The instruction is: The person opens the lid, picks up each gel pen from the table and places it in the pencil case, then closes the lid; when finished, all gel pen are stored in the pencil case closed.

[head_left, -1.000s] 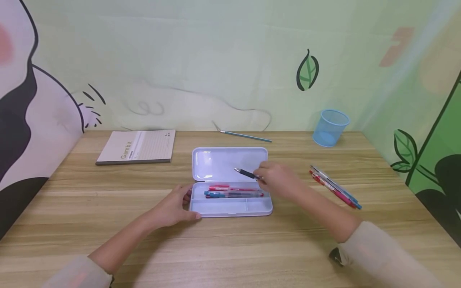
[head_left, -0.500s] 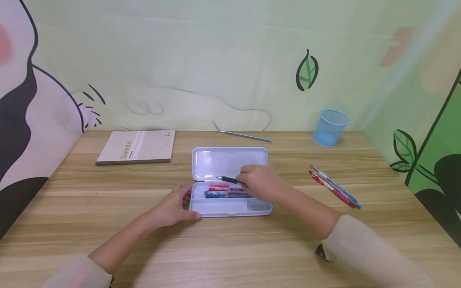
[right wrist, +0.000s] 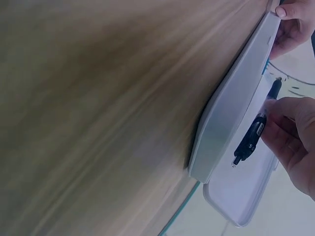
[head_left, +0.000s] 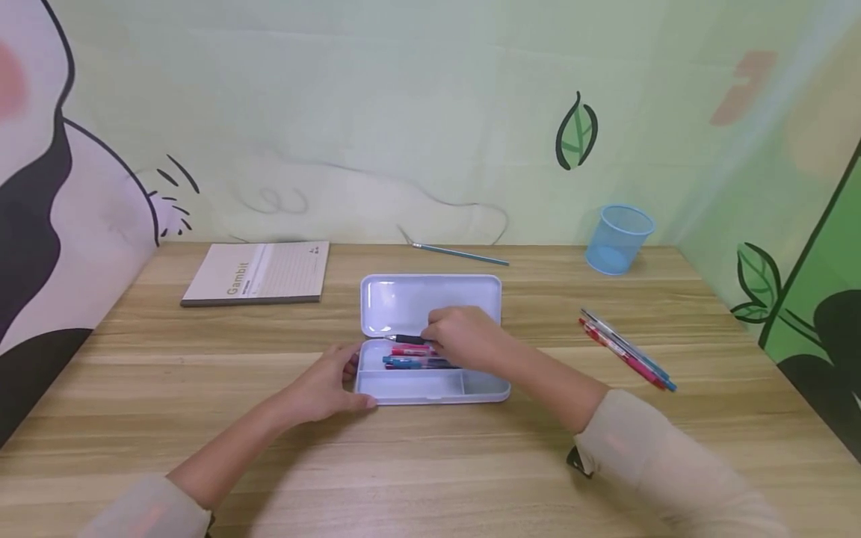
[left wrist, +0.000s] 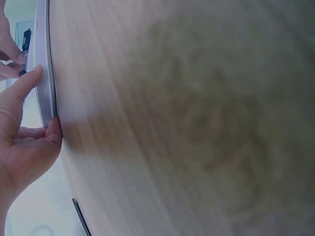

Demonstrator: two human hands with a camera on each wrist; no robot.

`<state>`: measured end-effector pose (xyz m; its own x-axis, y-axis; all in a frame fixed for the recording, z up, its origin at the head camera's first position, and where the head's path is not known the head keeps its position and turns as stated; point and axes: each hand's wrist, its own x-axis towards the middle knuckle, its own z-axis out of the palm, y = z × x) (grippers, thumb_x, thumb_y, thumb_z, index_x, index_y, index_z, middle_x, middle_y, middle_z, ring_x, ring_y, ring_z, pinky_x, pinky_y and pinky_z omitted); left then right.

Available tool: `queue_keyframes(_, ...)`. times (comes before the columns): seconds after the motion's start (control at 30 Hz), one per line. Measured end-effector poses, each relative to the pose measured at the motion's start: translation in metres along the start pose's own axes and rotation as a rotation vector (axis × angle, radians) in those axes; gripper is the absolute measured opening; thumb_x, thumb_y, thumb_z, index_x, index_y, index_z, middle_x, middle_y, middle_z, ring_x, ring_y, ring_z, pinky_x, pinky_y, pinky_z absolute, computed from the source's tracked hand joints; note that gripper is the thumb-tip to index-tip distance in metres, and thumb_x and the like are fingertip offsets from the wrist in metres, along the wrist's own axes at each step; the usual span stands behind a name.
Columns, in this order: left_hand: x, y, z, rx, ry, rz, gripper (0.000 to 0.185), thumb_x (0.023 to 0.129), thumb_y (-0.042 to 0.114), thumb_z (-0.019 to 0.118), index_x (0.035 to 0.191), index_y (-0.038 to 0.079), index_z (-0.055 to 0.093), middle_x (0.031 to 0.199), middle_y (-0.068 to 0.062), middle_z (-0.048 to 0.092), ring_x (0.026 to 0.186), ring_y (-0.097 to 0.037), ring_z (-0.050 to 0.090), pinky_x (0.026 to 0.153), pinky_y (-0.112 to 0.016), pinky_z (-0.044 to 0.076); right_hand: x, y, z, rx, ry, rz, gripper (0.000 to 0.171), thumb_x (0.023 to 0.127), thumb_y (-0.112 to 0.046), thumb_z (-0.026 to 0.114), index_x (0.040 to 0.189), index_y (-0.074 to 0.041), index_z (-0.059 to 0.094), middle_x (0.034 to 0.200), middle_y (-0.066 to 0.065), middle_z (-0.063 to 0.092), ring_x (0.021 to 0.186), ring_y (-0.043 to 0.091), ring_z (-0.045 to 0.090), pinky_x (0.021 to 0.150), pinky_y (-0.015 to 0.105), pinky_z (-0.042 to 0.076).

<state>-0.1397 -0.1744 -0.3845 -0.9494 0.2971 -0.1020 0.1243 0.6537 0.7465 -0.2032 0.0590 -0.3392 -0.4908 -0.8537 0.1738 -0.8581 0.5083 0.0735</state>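
A wooden desk (head_left: 430, 463) is standing against a pale green wall painted with leaves, carrying a notebook (head_left: 258, 272), a pencil (head_left: 460, 255), a blue mesh cup (head_left: 617, 237) and loose pens (head_left: 625, 348) off to the right. An open white pencil case (head_left: 430, 340) is lying mid-desk with red and blue pens (head_left: 413, 357) resting in its tray, the left hand (head_left: 323, 388) bracing its left end with fingers (left wrist: 22, 96) straight against the rim. The right hand (head_left: 464, 340) is pinching a black pen (right wrist: 253, 137) over the tray, its fingers curled around the barrel and hiding the pen's rear half in the head view.
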Motion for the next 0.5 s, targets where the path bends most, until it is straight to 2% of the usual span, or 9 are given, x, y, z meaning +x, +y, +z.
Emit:
queue_keyframes(0.3, -0.0007, 0.0010, -0.0006, -0.003, -0.008, -0.003, 0.083, 0.072, 0.017, 0.080, 0.136, -0.009, 0.034, 0.118, -0.018, 0.044, 0.103, -0.028, 0.048, 0.091, -0.041, 0.043, 0.0078, 0.0033, 0.0045, 0.055, -0.073, 0.010, 0.013, 0.082, -0.005, 0.064, 0.088, -0.009, 0.075, 0.068, -0.003, 0.055, 0.060, 0.010, 0.047, 0.058, 0.020, 0.043)
queue_keyframes(0.5, -0.0006, 0.0008, -0.0008, -0.007, -0.006, 0.008, 0.083, 0.072, 0.017, 0.080, 0.135, -0.011, 0.034, 0.118, -0.020, 0.043, 0.103, -0.029, 0.048, 0.091, -0.042, 0.043, 0.0088, 0.0021, 0.0089, 0.038, -0.105, 0.004, 0.013, 0.083, -0.007, 0.066, 0.091, -0.011, 0.075, 0.069, -0.003, 0.056, 0.061, 0.010, 0.049, 0.059, 0.023, 0.046)
